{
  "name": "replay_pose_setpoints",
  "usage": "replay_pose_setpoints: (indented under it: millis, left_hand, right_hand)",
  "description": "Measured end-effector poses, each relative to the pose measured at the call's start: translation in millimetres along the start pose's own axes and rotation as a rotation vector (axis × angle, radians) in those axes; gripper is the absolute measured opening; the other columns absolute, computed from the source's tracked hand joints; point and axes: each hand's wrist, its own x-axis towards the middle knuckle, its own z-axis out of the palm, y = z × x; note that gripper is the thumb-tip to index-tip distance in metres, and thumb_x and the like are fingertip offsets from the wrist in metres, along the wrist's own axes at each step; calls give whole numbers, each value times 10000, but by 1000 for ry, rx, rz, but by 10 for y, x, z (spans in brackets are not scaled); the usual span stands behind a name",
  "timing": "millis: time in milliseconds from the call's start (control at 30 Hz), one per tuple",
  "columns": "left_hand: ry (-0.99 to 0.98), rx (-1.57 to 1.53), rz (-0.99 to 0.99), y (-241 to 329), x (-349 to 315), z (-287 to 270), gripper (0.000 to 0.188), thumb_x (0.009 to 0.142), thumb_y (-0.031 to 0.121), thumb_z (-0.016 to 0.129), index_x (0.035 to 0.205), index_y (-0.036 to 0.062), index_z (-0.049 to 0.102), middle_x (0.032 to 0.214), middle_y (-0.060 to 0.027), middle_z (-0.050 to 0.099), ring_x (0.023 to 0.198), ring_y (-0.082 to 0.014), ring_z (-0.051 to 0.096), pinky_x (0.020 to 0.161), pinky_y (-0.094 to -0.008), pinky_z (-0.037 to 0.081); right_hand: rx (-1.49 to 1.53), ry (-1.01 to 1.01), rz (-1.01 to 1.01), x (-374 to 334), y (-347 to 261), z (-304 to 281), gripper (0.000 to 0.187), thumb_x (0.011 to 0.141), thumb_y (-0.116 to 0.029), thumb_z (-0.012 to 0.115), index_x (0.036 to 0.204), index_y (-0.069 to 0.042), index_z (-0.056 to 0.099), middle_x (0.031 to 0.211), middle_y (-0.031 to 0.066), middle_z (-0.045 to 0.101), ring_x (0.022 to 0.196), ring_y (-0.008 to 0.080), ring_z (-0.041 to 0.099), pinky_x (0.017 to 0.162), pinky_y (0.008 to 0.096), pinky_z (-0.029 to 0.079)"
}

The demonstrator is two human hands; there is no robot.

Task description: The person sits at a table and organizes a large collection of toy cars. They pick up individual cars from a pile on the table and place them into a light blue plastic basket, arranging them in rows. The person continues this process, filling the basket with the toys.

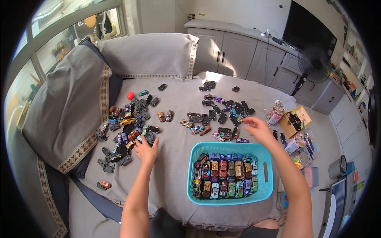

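My left hand [146,150] reaches into the left heap of toy cars [127,122], its fingers spread; a dark toy car [150,139] lies between the fingers and the thumb. At the near right edge of the other group of toy cars [222,118] hovers my right hand [257,129], fingers loosely bent and apart from the thumb, with no car visible in it. Below it stands a turquoise plastic basket [229,203], where colourful toy cars [223,169] sit upright in rows. Many loose cars lie upside down, dark undersides showing.
Everything rests on a grey cloth-covered sofa [174,174] with cushions [71,103] at left. A red ball [130,96] lies by the left heap. At right are a clear jar [276,113], a yellow box [303,115] and a black fan [315,63]. Grey cabinets [238,51] stand behind.
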Motion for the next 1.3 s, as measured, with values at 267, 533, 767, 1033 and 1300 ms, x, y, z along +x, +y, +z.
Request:
replay_pose_setpoints:
  millis: [267,533,767,1033,1300]
  left_hand:
    - [277,51,228,80,-7,336,366,811,295,711,1106,90,642,1320,-204,469,1129,-368,476,889,-460,421]
    - [225,-38,426,-89,-79,228,359,770,96,704,1124,74,648,1232,-186,539,1077,-355,507,881,-443,431]
    - [-119,-1127,-43,-117,-318,122,302,826,57,699,1119,15,639,964,-44,648,804,-146,597,676,-284,482]
    - [-358,-1631,-162,669,-1006,-992,322,871,167,713,1161,71,612,953,-11,654,812,-117,631,629,-267,496]
    - [-378,-1700,-36,823,-1349,-1264,382,909,156,658,1275,81,579,1029,-34,654,842,-131,632,656,-266,511]
  right_hand:
    - [-654,-512,136,986,564,347,1059,565,-332,905,1458,-126,374,1386,159,475,1228,324,524,972,404,476]
    - [-1154,-712,139,1170,434,990,1127,510,-418,915,1450,-159,351,1438,136,421,1275,302,473,1012,412,444]
    - [-1033,-651,110,1098,365,994,802,608,-342,847,1263,-88,461,1105,121,649,1023,297,631,855,398,506]
    - [-389,-237,-2,655,54,452,575,685,-312,795,1150,-73,556,967,111,642,854,225,634,771,350,508]
    - [30,-47,-91,-573,-371,-170,536,752,-304,820,1164,-76,565,1048,59,622,964,143,585,826,310,491]
